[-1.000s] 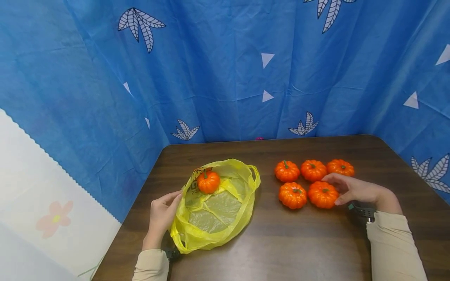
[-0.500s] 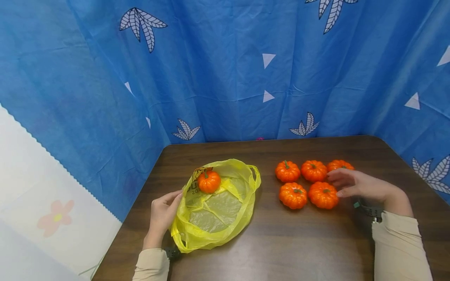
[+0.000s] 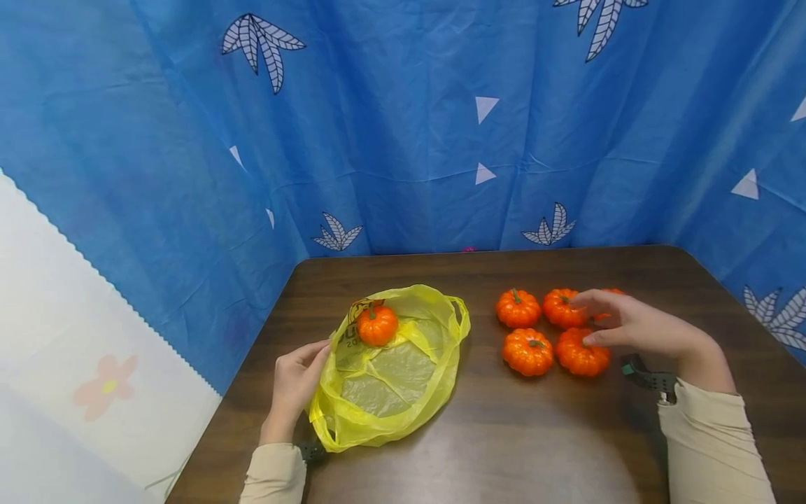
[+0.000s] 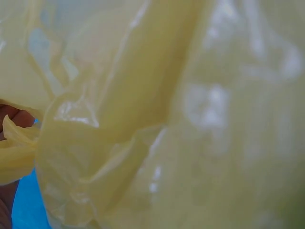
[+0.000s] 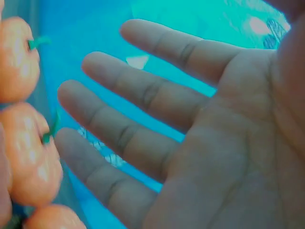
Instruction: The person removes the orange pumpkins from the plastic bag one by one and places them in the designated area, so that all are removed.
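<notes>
At the rim of a yellow plastic bag (image 3: 378, 428), my left hand (image 3: 294, 381) pinches the edge and the bag's mouth is open upward. Inside it sits one small orange pumpkin (image 3: 377, 326). Crumpled yellow film fills most of the left wrist view, with part of my fingers (image 4: 20, 117) at its left edge. My right hand (image 3: 655, 334) is over the pumpkin group, holding nothing. Its fingers overlap the back middle pumpkin (image 3: 557, 308) and hide much of the back right one; the thumb overlaps the front right pumpkin (image 3: 582, 355). In the right wrist view, the fingers (image 5: 128, 81) are spread.
Two more pumpkins stand on the group's left side, a back one (image 3: 518, 309) and a front one (image 3: 527, 353). All are on a dark wooden table (image 3: 491, 441). A blue patterned curtain (image 3: 403, 140) hangs behind it, with white cloth at the left.
My right hand has left the front right pumpkin, shifting right, then back and left over the rear row. My left hand keeps its hold on the bag.
</notes>
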The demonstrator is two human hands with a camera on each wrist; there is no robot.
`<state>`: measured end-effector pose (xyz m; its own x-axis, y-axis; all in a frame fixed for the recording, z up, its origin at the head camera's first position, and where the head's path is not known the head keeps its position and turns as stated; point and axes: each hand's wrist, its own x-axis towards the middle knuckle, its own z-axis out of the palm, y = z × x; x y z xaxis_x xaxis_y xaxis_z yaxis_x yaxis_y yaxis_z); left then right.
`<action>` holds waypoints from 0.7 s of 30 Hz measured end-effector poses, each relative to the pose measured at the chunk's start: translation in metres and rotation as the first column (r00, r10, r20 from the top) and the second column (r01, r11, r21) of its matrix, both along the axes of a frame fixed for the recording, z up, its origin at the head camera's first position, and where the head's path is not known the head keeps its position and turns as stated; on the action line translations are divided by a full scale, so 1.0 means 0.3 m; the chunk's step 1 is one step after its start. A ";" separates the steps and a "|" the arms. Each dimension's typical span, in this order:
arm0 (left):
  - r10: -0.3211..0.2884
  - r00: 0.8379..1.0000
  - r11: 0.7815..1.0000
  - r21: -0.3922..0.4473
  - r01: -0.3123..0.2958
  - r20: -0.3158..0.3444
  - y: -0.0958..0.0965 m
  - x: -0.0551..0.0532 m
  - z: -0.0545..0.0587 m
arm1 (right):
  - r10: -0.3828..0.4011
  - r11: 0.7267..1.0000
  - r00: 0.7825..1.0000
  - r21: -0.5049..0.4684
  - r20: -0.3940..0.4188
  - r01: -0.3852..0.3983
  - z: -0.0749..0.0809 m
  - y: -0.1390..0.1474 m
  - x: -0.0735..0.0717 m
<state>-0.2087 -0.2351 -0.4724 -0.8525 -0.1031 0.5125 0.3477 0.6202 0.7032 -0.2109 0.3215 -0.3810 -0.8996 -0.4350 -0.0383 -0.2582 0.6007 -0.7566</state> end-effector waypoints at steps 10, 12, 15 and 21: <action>0.000 1.000 1.000 0.004 0.000 0.000 0.007 0.002 0.004 | 0.023 0.994 0.999 -0.112 0.033 -0.019 0.000 -0.139 -0.014; -0.003 1.000 1.000 0.005 0.003 0.002 0.007 0.001 0.004 | 0.018 0.994 1.000 -0.107 0.001 -0.017 -0.001 -0.153 -0.018; -0.003 1.000 1.000 0.012 0.002 0.010 0.007 0.002 0.004 | 0.017 0.994 1.000 -0.106 -0.025 -0.019 -0.001 -0.172 -0.025; 0.002 1.000 1.000 0.016 -0.003 0.017 0.009 0.000 0.005 | 0.020 0.994 1.000 -0.109 -0.024 -0.023 -0.003 -0.209 -0.036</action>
